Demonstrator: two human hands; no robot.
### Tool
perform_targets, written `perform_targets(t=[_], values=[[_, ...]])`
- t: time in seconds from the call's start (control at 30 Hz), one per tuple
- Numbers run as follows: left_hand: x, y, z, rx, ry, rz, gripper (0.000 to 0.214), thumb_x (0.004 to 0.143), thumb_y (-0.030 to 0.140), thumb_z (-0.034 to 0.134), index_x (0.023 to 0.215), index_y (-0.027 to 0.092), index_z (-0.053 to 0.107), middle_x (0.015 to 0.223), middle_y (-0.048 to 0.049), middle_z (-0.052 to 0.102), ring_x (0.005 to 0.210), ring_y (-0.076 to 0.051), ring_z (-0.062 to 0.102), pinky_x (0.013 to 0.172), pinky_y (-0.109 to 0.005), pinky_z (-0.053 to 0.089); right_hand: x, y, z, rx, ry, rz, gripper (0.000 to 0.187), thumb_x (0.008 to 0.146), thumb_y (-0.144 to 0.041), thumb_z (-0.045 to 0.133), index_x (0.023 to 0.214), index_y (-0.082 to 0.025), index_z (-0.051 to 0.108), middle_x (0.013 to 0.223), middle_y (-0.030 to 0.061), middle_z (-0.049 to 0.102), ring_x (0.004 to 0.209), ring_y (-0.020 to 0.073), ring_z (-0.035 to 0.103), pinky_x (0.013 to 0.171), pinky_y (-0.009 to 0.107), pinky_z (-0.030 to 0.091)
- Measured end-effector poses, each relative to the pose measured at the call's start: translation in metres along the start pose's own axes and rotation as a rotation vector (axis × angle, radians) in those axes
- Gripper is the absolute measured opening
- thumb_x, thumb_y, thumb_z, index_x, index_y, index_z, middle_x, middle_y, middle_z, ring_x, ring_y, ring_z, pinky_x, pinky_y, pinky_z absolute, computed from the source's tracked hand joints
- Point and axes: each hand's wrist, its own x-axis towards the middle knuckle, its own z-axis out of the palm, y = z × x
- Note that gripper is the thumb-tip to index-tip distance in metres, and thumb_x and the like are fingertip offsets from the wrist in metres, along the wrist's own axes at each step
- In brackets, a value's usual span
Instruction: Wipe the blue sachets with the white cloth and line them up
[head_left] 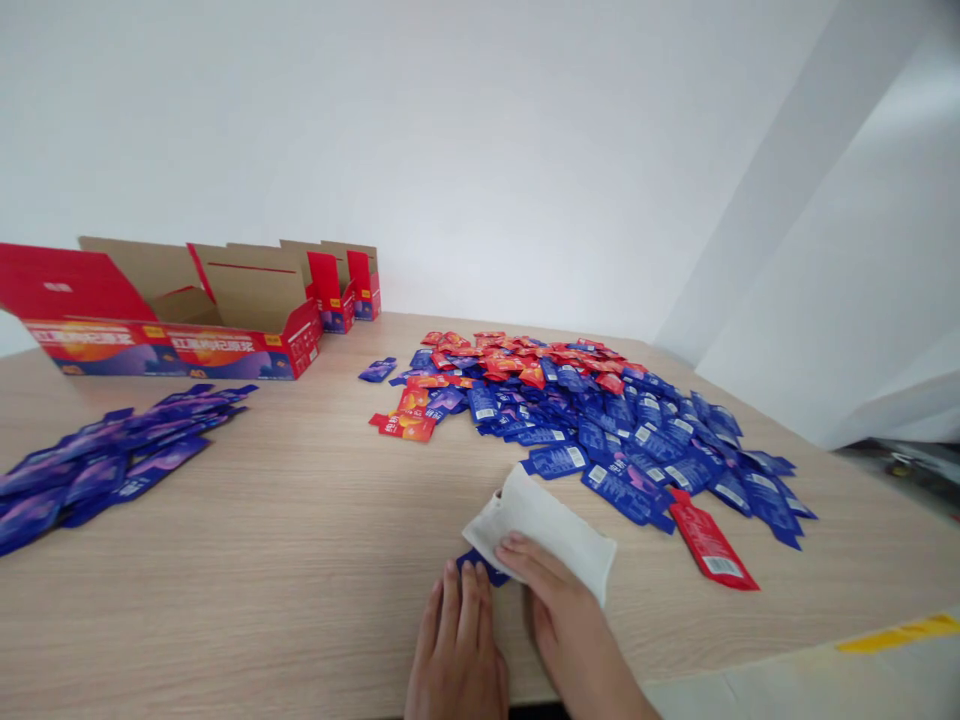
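In the head view my left hand (459,640) lies palm down near the table's front edge, its fingers stretched out with their tips at a small blue sachet (487,568). My right hand (559,610) grips a folded white cloth (551,525), its fingers bent over the cloth's near side. The cloth covers part of that sachet, so most of it is hidden. To the right of the cloth lies a single red sachet (709,540), apart from my hands.
Behind the cloth spreads a large heap of blue and red sachets (592,400). A row of blue sachets (112,460) lies at the left. Several open red cardboard boxes (225,350) stand at the back left. Yellow tape (896,634) marks the surface beyond the table's right front edge.
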Motion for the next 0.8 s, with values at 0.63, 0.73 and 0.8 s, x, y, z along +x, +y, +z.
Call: perform_targets(t=[0.63,0.73,0.8], values=[[-0.002,0.005,0.009,0.041,0.04,-0.018,0.048,0.085,0.037,0.055,0.126,0.016,0.069,0.133,-0.0065,0.069,0.13,-0.028,0.055,0.11,-0.041,0.043,0.012,0.0,0.014,-0.022,-0.126,-0.078,0.072,0.084,0.001,0.046,0.15,-0.025,0.056,0.154,0.0049,0.057,0.143,0.0218,0.052,0.119,0.043,0.045],[-0.001,0.004,0.007,0.04,0.024,-0.016,0.051,0.085,0.038,0.055,0.129,0.014,0.067,0.135,-0.0072,0.067,0.133,-0.028,0.052,0.111,-0.04,0.042,0.012,0.019,0.009,-0.028,-0.12,-0.047,0.073,0.08,0.003,0.043,0.146,-0.024,0.061,0.152,0.0063,0.058,0.141,0.0223,0.054,0.12,0.046,0.043],[0.0,0.005,0.006,0.036,0.001,-0.036,0.055,0.085,0.037,0.055,0.133,0.013,0.064,0.139,-0.0081,0.065,0.136,-0.028,0.049,0.113,-0.041,0.041,0.013,0.034,-0.002,-0.083,-0.027,0.066,0.073,0.081,0.003,0.039,0.146,-0.02,0.06,0.151,0.0092,0.059,0.142,0.0244,0.053,0.122,0.051,0.04]])
